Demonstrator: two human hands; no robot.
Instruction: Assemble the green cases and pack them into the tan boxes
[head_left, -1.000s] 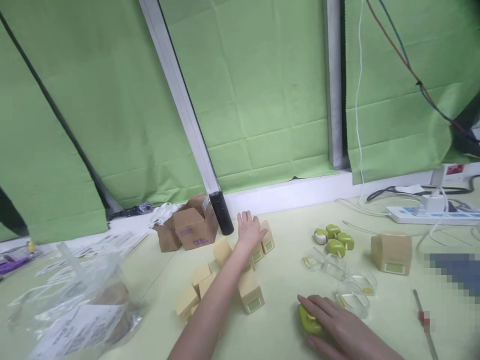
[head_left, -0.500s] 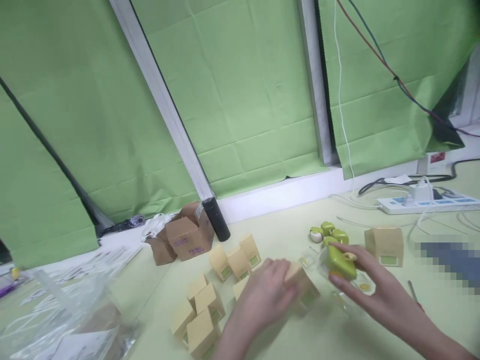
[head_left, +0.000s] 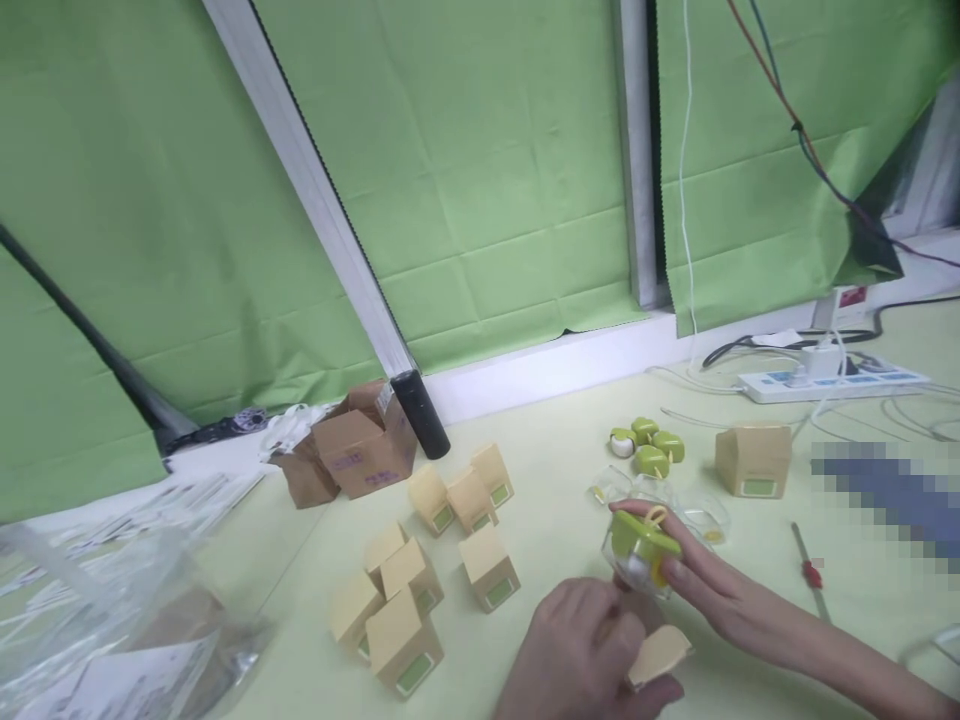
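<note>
Matt card is seen in the boxes (head_left: 487, 566), glossy plastic in the case (head_left: 643, 535). Its shell (head_left: 613, 560) is made of clear plastic, the bag (head_left: 82, 590) of shiny film, the curtain (head_left: 495, 200) of creased cloth.

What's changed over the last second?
Left hand left the far boxes, coming back toward the wearer and rightward; it now holds a tan box. Right hand, earlier on the green item on the table, now holds it raised. The brown carton, black cylinder and power strip stayed put.

Bare L hand (head_left: 574, 640), R hand (head_left: 705, 577) & forearm (head_left: 840, 657)
</note>
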